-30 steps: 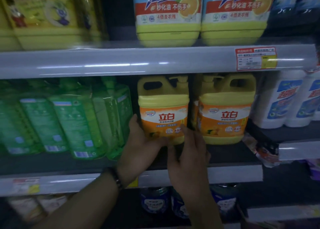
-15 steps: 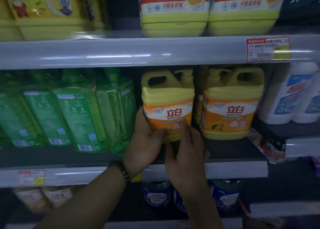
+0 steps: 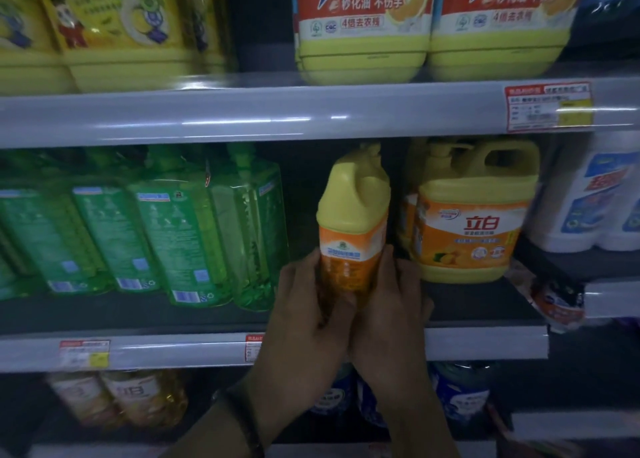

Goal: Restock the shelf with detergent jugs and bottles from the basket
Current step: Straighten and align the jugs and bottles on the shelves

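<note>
A yellow detergent jug with an orange label [image 3: 353, 222] stands on the middle shelf [image 3: 485, 343], turned so its narrow side faces me. My left hand [image 3: 304, 315] grips its lower left side. My right hand [image 3: 391, 305] grips its lower right side. The base of the jug is hidden behind my fingers. A second jug of the same kind [image 3: 474, 222] stands just to the right, its front label facing me. The basket is not in view.
Green bottles [image 3: 166, 229] fill the middle shelf's left part, with a dark gap between them and the held jug. White bottles [image 3: 595, 201] stand at the far right. Large yellow jugs [image 3: 363, 24] sit on the upper shelf. Blue and amber bottles show on the shelf below.
The left jug has turned from front-facing to side-on between my hands. Both hands have closed round its lower part. The view has shifted slightly upward and closer.
</note>
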{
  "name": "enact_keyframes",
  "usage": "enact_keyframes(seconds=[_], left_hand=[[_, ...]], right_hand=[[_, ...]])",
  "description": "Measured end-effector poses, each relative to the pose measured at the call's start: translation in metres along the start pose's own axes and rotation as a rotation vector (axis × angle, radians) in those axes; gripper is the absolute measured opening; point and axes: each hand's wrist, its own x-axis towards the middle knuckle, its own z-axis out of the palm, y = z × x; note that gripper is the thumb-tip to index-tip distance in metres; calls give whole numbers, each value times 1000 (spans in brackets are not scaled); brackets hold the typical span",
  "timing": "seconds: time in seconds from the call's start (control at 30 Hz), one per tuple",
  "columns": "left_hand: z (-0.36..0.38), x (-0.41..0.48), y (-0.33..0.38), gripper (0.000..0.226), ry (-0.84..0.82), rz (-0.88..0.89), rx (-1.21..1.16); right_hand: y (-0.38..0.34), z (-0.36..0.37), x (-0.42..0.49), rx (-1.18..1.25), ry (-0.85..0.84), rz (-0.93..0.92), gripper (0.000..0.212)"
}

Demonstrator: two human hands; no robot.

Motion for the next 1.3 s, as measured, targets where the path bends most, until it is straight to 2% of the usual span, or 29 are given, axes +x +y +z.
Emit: enact_keyframes(seconds=[0.07,0.2,0.3,0.33,0.47,0.57,0.73,0.87,0.93,1.0,1.1,1.3], left_hand=[[1,-8,3,62,-20,71,77],[3,-9,-4,49,10,161,106],[5,-4,-12,46,27,132,64],[6,-1,-15,50,14,96,38],[10,11,-29,65,-28,-33,-103],[13,25,-32,67,-41,-119,-179],[17,47,-29,64,-42,-152,-226],[24,49,-27,69,11,-161,-192],[28,45,-28,70,49,-140,-150],[31,41,-31,71,74,-118,-114],[31,37,-32,73,77,-111,-63],[27,38,-23,72,80,-96,23]], right_hand=[[-1,-1,2,44,11,-1,109],[7,0,8,160,-20,3,91],[14,-6,10,215,-63,12,78],[16,-8,11,201,-57,-1,78],[26,-16,16,131,-10,8,106],[31,-20,17,155,-3,11,106],[38,-13,18,197,101,52,70],[41,-11,19,64,287,62,39],[40,-11,17,39,326,30,29],[38,-9,14,21,291,-5,43],[36,-3,13,36,143,-7,67],[35,-4,15,60,79,0,71]])
